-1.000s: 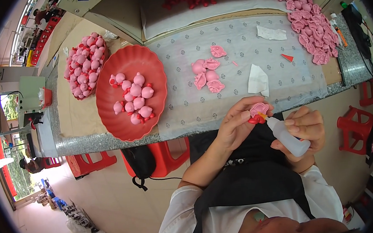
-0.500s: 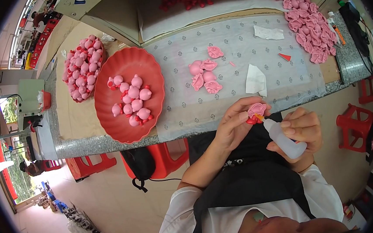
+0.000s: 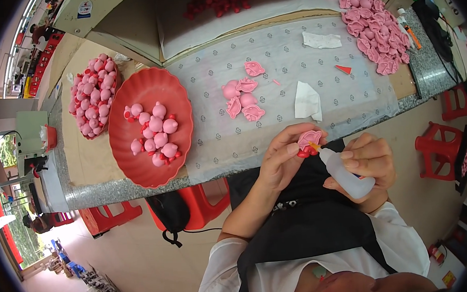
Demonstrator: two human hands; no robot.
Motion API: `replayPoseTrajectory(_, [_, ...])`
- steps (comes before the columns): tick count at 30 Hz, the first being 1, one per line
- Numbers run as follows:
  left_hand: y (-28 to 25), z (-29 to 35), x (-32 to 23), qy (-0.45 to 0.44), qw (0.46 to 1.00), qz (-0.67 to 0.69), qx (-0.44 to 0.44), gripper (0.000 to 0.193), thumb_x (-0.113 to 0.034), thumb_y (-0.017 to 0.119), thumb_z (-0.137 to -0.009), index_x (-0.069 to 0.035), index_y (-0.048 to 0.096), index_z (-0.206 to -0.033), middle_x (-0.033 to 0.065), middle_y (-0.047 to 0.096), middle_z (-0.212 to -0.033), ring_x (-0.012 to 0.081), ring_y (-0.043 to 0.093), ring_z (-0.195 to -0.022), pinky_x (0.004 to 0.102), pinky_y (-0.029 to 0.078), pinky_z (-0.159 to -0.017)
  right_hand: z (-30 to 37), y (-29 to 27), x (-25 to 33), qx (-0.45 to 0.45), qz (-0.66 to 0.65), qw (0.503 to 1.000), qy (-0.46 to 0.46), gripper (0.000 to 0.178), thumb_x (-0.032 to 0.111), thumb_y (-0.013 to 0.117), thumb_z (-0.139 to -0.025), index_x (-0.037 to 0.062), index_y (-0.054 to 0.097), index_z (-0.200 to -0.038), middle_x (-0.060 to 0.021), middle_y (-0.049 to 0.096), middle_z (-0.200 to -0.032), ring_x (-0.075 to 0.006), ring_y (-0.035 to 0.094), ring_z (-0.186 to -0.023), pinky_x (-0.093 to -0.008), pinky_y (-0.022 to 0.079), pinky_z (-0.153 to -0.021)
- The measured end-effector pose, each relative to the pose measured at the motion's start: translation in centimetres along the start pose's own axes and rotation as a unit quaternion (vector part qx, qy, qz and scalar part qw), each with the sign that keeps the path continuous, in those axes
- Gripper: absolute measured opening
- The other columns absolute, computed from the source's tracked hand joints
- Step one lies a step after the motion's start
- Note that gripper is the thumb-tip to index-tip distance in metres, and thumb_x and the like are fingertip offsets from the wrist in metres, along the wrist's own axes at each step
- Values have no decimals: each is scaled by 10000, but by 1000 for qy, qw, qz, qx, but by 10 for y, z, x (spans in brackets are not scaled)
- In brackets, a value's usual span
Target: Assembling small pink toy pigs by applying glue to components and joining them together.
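Just beyond the table's front edge, my left hand (image 3: pixel 281 158) pinches a hollow pink piece (image 3: pixel 310 136) with a ruffled rim and a red part (image 3: pixel 306 151) beneath it. My right hand (image 3: pixel 372 160) is wrapped round a translucent white squeeze bottle (image 3: pixel 350 178), tilted so that its thin orange tip meets the pink piece. Whether liquid comes out is too small to see. Several pink pieces (image 3: pixel 243 93), some cupped and some round, lie on the sheet ahead of my left hand. Left of them stands a red scalloped tray (image 3: pixel 149 84) holding round pink pieces with red parts.
Farther left is a heaped basket of pink-and-red pieces (image 3: pixel 93 96). A pile of cupped pink pieces (image 3: pixel 375 33) sits at the back right, beside an orange marker (image 3: pixel 413 37). White paper scraps (image 3: pixel 308 101) and a red scrap (image 3: pixel 343 69) lie on the printed sheet. Red pieces fill the shelf (image 3: pixel 227 1).
The whole view has shifted slightly, so the table and both hands appear farther left. Both grips are the same, and the bottle's tip stays at the pink piece.
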State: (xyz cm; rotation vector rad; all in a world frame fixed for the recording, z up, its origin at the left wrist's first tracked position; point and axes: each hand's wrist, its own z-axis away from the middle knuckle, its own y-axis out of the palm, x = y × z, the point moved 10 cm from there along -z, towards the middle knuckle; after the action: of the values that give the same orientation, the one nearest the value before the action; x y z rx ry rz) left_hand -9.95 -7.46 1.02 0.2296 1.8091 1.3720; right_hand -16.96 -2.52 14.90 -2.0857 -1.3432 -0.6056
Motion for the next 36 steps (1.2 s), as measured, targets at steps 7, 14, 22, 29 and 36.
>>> replayPoseTrajectory(7, [-2, 0, -2, 17, 999, -27, 0, 389, -227, 470, -755, -15, 434, -1079, 197, 470, -1036, 281, 455, -960, 386, 327, -856, -1, -5, 0, -25, 18, 999, -7, 429, 66, 788, -438, 50, 531, -781, -75, 530, -718, -167, 495, -494, -236, 394, -407])
replayPoseTrajectory(14, [-3, 0, -3, 22, 999, -24, 0, 391, -226, 466, -754, -26, 431, -1088, 194, 466, -1035, 286, 448, -967, 394, 318, -863, 0, -6, 0, -24, 29, 999, -6, 432, 67, 790, -436, 47, 531, -781, -77, 530, -717, -168, 492, -491, -235, 391, -403])
replayPoseTrajectory(22, [-6, 1, -6, 46, 999, 10, 9, 404, -242, 469, -752, -39, 434, -1101, 200, 465, -1034, 295, 450, -960, 408, 292, -896, 0, -8, 0, -24, 30, 999, -3, 434, 81, 793, -441, 47, 529, -784, -76, 529, -719, -164, 496, -493, -236, 401, -407])
replayPoseTrajectory(29, [0, 0, -3, 33, 999, -4, 42, 412, -251, 444, -762, -35, 432, -1113, 209, 477, -1022, 299, 441, -981, 403, 300, -883, -1, -3, 1, -17, 11, 1000, -6, 437, 82, 793, -442, 49, 529, -788, -72, 531, -722, -163, 501, -499, -238, 412, -415])
replayPoseTrajectory(36, [-3, 0, -3, 29, 999, -9, 25, 411, -234, 442, -758, -36, 429, -1118, 204, 483, -1025, 303, 434, -988, 400, 301, -870, -1, -6, -1, -29, 18, 999, -3, 426, 75, 790, -446, 48, 530, -782, -70, 524, -697, -160, 499, -495, -234, 398, -405])
